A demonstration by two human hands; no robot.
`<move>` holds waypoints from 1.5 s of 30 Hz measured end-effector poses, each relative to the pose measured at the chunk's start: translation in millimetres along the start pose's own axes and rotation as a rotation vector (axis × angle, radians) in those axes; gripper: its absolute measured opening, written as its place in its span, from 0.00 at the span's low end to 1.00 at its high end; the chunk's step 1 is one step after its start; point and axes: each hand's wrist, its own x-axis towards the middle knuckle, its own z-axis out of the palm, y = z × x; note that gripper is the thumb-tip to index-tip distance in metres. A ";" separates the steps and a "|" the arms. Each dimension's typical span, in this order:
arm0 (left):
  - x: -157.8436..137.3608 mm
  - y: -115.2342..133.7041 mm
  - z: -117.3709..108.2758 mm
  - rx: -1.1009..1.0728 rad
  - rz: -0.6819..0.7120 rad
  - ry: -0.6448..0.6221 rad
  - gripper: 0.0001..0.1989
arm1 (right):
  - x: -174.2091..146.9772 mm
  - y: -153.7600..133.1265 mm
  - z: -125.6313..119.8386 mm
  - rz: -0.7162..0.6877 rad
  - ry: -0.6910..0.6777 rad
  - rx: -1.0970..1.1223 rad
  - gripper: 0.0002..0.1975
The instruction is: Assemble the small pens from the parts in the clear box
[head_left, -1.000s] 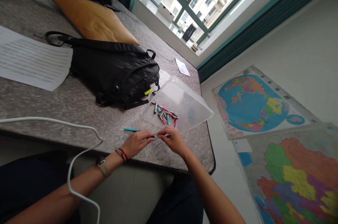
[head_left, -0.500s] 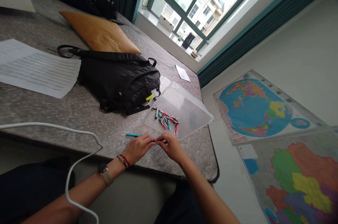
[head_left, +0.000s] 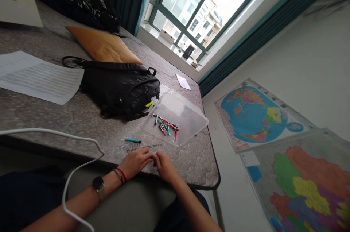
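My left hand (head_left: 136, 162), with a watch (head_left: 97, 183) and thin bracelets (head_left: 120, 175) at its wrist, is closed in a pinch. Its fingertips meet those of my right hand (head_left: 164, 167), also closed. Between them is something small and dark, mostly hidden by the fingers. Just beyond my left hand lies a blue pen-like tube (head_left: 133, 140) with a dark end. Farther off, a clear plastic bin (head_left: 191, 117) holds several red, blue, black and silver pen parts (head_left: 165, 125).
A black backpack (head_left: 120, 89) lies beside the bin, with a padded envelope (head_left: 105, 46) behind it. Printed paper (head_left: 41, 77) is at the left. A white cable (head_left: 82, 139) loops across the mattress-like surface (head_left: 68, 115) and past my left forearm. Maps (head_left: 254, 113) hang on the right wall.
Both hands have drawn back toward the near edge, fingertips still together, and my right fingers are more curled. The blue tube now shows fully. The whole view has shifted slightly.
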 end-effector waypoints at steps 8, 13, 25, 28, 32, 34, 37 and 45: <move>-5.3 6.8 3.7 0.035 -0.029 -0.043 0.07 | -23.7 11.7 18.6 0.057 0.063 0.175 0.06; -4.2 6.7 3.3 0.022 0.015 -0.094 0.07 | -29.1 11.1 13.9 0.051 0.055 0.150 0.09; -0.6 11.3 2.3 0.014 -0.060 -0.097 0.11 | -27.6 12.5 6.9 -0.006 0.070 0.099 0.04; -0.3 11.6 1.6 0.012 -0.050 -0.140 0.10 | -27.6 11.3 9.4 0.008 0.063 0.108 0.07; -1.8 13.3 1.9 0.033 -0.033 -0.131 0.08 | -27.1 11.6 12.4 0.058 0.017 0.151 0.10; -2.5 15.1 1.8 0.057 -0.026 -0.130 0.07 | -25.9 13.8 13.6 0.096 0.000 0.195 0.11; -2.6 17.6 -0.6 0.091 0.022 -0.137 0.05 | -24.9 18.9 16.3 0.182 -0.086 0.383 0.16; -4.9 13.4 -4.0 0.066 0.060 -0.129 0.08 | -31.0 19.8 25.7 0.309 -0.089 0.618 0.22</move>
